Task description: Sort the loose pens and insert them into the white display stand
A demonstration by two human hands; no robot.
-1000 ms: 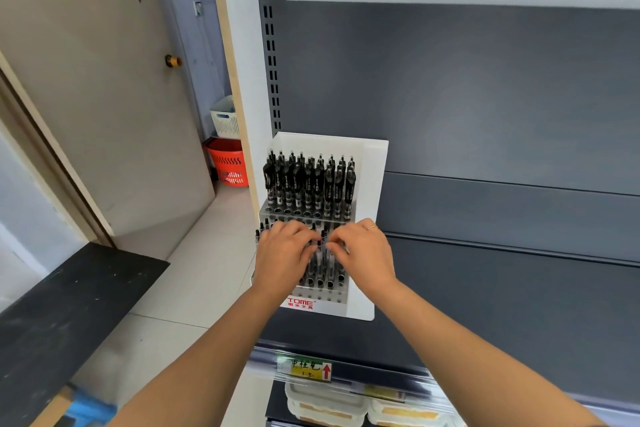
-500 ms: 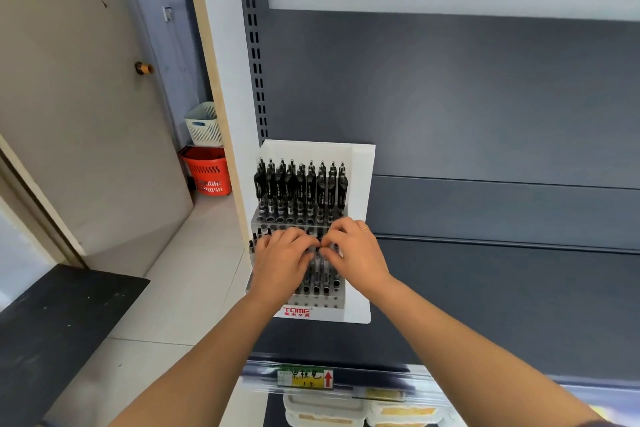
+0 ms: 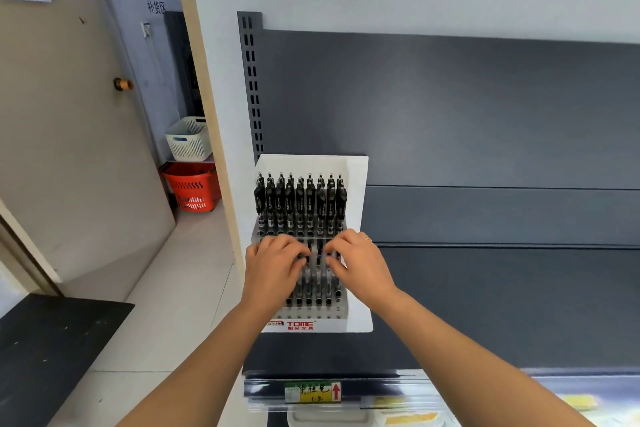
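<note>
Standing on a dark grey shelf, at its left end, is the white display stand, w/ a red logo on its near edge. Its far tier holds a row of black pens, upright, packed side by side, clips facing the camera. The near tier has more pens in its holes, mostly hidden by the hands; only lower barrels & tips show.

Both hands are over the near tier, palms down, fingers curled. Left hand covers the left part of that tier, fingertips bent onto the pen tops. Right hand, w/ a ring on 1 finger, covers the right part, fingers hooked the same way. Fingertips of the 2 hands are close but apart, w/ a couple of dark pen tops between them. Can't tell whether either hand actually pinches a pen or just rests on the tops: the fingers hide the contact.

Near edge of the shelf carries a green/yellow price tag w/ a red arrow. Far left on the floor: a red basket w/ a white basket just behind it, beside a beige door.
</note>
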